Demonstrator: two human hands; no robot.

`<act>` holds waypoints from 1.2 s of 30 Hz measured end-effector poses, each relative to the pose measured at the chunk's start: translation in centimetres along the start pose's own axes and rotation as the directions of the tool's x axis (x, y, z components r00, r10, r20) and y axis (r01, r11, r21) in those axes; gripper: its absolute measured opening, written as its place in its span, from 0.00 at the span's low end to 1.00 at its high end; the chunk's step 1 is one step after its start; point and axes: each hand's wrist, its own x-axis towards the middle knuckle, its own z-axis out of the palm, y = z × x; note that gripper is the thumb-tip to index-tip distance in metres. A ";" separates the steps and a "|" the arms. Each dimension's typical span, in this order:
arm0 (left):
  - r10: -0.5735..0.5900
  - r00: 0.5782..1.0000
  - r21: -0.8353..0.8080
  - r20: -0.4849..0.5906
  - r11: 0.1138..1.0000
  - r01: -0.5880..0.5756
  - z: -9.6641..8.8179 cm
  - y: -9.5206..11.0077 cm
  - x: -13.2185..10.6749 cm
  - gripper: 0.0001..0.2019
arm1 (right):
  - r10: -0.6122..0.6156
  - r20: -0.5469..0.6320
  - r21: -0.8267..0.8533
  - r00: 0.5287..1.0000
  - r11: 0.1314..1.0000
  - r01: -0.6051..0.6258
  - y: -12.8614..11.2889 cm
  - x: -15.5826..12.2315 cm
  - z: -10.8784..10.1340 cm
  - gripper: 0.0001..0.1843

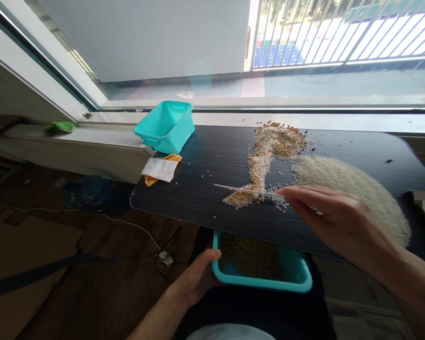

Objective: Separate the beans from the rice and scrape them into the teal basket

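My right hand (340,219) pinches a thin, flat card (246,190), seen nearly edge-on, just over the near end of a strip of mixed rice and yellow peas (262,163). Beside that hand lies a large mound of white rice (354,193). Below the table's front edge, my left hand (196,276) grips the left rim of a turquoise plastic bin (265,283) resting at my lap. Dried peas (257,255) cover much of the bin's bottom. Most of the left fingers are hidden behind the bin wall.
Another turquoise bin (182,134) stands at the dark table's (194,203) back left corner. In front of it, a white tissue (160,169) lies on an orange cloth (150,181). A radiator (106,137) and window are behind; a large bottle (92,191) and cables are on the floor.
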 end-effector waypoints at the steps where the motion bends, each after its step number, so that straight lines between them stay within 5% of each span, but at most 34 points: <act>1: 0.002 1.000 0.000 0.002 1.000 -0.002 0.0 0.0 0.0 0.22 | -0.018 0.006 0.000 1.000 1.000 0.018 0.0 -0.2 -0.2 0.13; 18: -0.004 1.000 -0.008 -0.005 1.000 0.004 0.5 0.3 -0.4 0.25 | -0.141 0.049 0.045 0.989 0.989 0.139 -1.1 -0.5 -0.3 0.12; 29: 0.010 1.000 0.006 0.011 1.000 -0.010 0.3 0.1 -0.4 0.22 | 0.014 -0.062 0.116 0.998 0.993 -0.006 0.0 -4.1 -2.6 0.10; 36: 0.004 1.000 0.014 -0.014 1.000 -0.004 -0.1 -0.1 -0.2 0.26 | 0.147 0.012 0.114 0.989 0.982 -0.148 1.0 -8.1 -3.2 0.16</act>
